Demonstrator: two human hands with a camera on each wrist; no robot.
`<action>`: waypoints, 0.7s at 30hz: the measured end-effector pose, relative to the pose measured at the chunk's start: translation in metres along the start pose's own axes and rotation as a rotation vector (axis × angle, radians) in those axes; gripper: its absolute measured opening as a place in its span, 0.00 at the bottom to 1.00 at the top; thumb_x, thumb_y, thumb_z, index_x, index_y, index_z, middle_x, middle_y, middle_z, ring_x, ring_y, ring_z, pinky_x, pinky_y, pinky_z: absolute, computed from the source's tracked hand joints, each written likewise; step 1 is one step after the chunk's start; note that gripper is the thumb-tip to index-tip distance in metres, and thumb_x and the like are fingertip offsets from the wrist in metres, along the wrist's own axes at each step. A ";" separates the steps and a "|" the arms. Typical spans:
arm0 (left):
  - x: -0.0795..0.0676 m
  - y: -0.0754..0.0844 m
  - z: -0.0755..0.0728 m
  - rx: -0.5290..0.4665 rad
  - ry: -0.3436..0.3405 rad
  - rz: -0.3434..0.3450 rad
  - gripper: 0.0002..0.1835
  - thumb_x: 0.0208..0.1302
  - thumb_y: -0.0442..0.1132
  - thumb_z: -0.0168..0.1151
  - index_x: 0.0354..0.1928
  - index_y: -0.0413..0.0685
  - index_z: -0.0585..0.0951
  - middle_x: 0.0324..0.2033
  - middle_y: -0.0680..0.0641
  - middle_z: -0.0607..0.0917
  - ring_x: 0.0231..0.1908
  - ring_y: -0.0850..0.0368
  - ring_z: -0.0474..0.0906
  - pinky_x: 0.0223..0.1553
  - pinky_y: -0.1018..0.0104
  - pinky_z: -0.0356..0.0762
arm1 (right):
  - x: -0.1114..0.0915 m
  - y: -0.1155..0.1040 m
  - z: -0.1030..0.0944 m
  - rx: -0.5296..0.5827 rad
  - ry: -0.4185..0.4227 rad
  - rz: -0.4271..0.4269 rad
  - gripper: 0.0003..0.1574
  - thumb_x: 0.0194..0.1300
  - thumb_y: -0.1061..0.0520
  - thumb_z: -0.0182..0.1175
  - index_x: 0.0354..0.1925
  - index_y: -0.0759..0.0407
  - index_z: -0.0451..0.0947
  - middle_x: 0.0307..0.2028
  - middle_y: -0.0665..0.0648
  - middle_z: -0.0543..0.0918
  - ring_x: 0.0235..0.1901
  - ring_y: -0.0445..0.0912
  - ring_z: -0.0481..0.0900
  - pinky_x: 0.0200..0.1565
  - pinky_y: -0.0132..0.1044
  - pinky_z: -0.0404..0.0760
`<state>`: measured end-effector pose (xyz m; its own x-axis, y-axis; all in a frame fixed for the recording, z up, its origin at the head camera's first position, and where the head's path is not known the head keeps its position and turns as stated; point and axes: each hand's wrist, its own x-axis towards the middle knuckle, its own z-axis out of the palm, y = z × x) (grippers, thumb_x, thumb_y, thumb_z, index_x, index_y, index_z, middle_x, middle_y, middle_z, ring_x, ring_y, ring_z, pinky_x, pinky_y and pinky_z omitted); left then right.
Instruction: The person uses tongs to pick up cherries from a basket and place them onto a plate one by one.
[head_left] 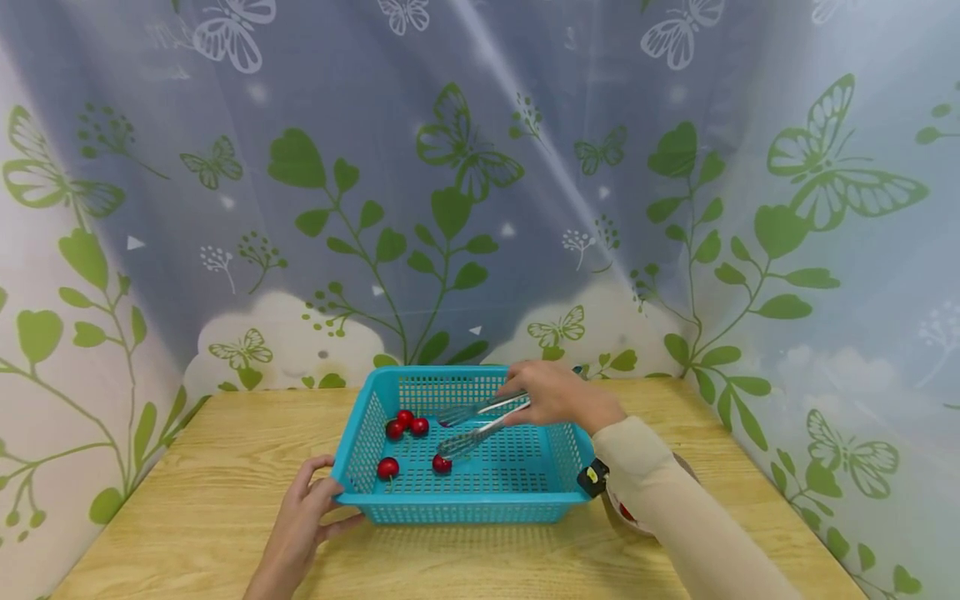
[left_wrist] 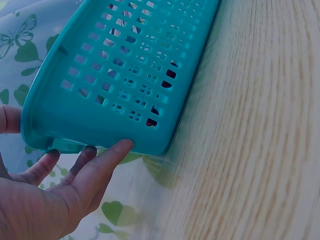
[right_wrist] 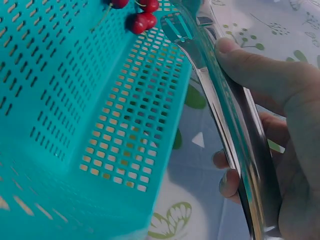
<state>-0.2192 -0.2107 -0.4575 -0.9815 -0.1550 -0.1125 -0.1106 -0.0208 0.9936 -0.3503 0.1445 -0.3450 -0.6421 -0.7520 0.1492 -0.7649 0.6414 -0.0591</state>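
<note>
A blue perforated plastic basket (head_left: pixel 480 498) stands on the table with several red cherries (head_left: pixel 387 468) inside, mostly toward its left end. My left hand (head_left: pixel 298 508) holds the basket's near left corner, fingers at the rim and side wall (left_wrist: pixel 127 90). Over the basket, my right hand (head_left: pixel 558 396) grips metal tongs (right_wrist: pixel 220 110) by their handles. The tongs' two slotted heads are spread apart and point left and down. One head overlaps a cherry (head_left: pixel 442 464) near the basket's middle in the head view.
A round bowl (head_left: pixel 637 527) with something red in it stands right of the basket, partly hidden under my right forearm. The wooden table (head_left: pixel 247 450) runs up to a patterned curtain (head_left: pixel 480 250) behind and at both sides.
</note>
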 end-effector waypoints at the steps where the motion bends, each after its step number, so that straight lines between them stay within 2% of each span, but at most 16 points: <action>1: 0.000 0.000 0.000 0.000 0.000 -0.001 0.24 0.73 0.37 0.49 0.69 0.45 0.63 0.65 0.28 0.75 0.46 0.51 0.87 0.49 0.42 0.91 | 0.002 0.000 0.002 -0.001 -0.007 -0.002 0.27 0.63 0.41 0.72 0.57 0.49 0.86 0.53 0.53 0.87 0.50 0.49 0.85 0.49 0.45 0.90; 4: 0.000 0.000 0.000 -0.001 -0.002 -0.002 0.25 0.73 0.37 0.48 0.69 0.44 0.63 0.65 0.28 0.75 0.46 0.51 0.87 0.49 0.42 0.91 | 0.007 -0.001 0.008 0.006 -0.030 -0.004 0.27 0.63 0.41 0.71 0.57 0.50 0.86 0.56 0.54 0.87 0.55 0.51 0.84 0.56 0.50 0.88; 8: 0.000 0.000 0.000 0.002 0.001 -0.002 0.25 0.73 0.37 0.48 0.69 0.45 0.63 0.66 0.28 0.74 0.46 0.51 0.87 0.49 0.43 0.91 | 0.011 -0.004 0.012 -0.014 -0.042 -0.004 0.27 0.63 0.40 0.71 0.57 0.49 0.86 0.57 0.55 0.87 0.56 0.52 0.84 0.57 0.52 0.88; 16: 0.000 0.000 -0.001 -0.002 -0.005 0.004 0.25 0.73 0.37 0.48 0.69 0.44 0.62 0.65 0.28 0.74 0.47 0.51 0.87 0.50 0.42 0.90 | 0.022 -0.007 0.014 -0.034 -0.100 0.038 0.26 0.62 0.40 0.72 0.56 0.46 0.87 0.54 0.51 0.87 0.51 0.47 0.86 0.51 0.46 0.89; 21: 0.001 -0.001 -0.001 -0.004 -0.006 0.001 0.25 0.73 0.37 0.48 0.69 0.45 0.63 0.65 0.28 0.75 0.46 0.51 0.87 0.50 0.42 0.90 | 0.028 -0.007 0.017 0.002 -0.129 0.070 0.23 0.62 0.40 0.72 0.53 0.45 0.88 0.51 0.48 0.89 0.45 0.44 0.86 0.41 0.39 0.88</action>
<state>-0.2196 -0.2114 -0.4584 -0.9825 -0.1494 -0.1111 -0.1087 -0.0245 0.9938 -0.3637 0.1158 -0.3569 -0.6947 -0.7191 0.0165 -0.7184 0.6924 -0.0670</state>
